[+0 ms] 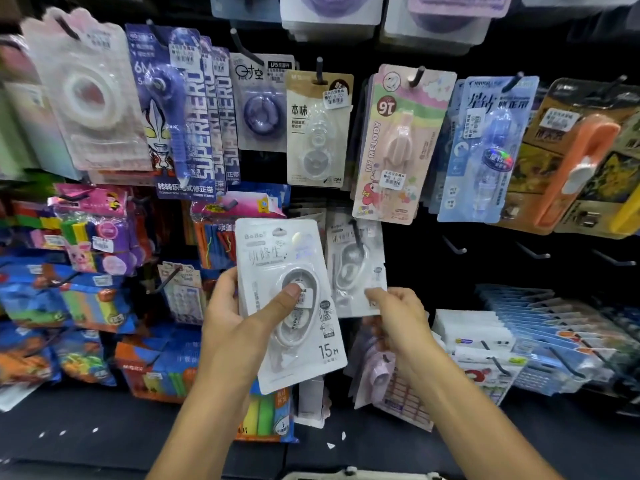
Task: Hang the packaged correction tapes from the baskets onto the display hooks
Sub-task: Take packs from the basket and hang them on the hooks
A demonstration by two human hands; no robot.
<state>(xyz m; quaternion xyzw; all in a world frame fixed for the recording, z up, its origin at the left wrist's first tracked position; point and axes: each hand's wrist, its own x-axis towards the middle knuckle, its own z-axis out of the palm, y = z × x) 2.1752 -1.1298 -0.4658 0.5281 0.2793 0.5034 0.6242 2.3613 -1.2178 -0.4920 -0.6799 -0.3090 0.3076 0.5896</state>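
My left hand [242, 317] grips a white packaged correction tape [287, 268] marked 15M, thumb pressed on its clear blister, held upright in front of the display. My right hand [398, 317] pinches the lower right corner of a second, matching white package [356, 268], which hangs on a black hook [355, 230] just right of the first. More correction tapes hang above: a beige one [317, 129], a pink My Melody one [398, 143], a blue one [485, 147].
Three bare black hooks [533, 252] stick out to the right of the hung package. Stationery packs crowd the left side [93, 237], and flat stacks lie at lower right [519, 337]. A basket rim [356, 474] shows at the bottom edge.
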